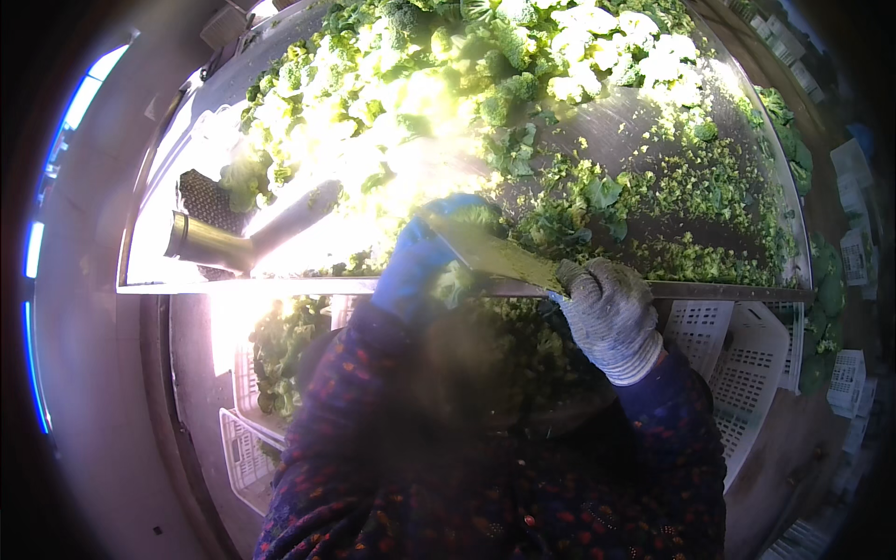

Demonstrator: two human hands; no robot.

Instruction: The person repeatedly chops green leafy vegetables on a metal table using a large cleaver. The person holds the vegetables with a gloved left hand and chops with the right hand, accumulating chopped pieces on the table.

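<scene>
My right hand (pixel 609 313), in a grey-white knitted glove, grips a knife at the table's near edge. The knife's broad blade (pixel 504 259), smeared with green bits, points left toward my other hand. My left hand (pixel 417 259), in a blue glove, has its fingers curled round what looks like a broccoli head (pixel 488 217), partly hidden by the hand and by glare. A pale leaf (pixel 455 284) hangs just below the blade. A large heap of broccoli (pixel 511 47) covers the far side of the metal table (pixel 644 117).
Small green trimmings (pixel 695 261) lie across the table's right side. A metal cylinder (pixel 213 245) rests on dark mesh (pixel 210 201) at the left, under strong glare. White perforated crates (pixel 747 359) stand below the table at right, with another crate (pixel 250 462) and greens (pixel 285 359) at left.
</scene>
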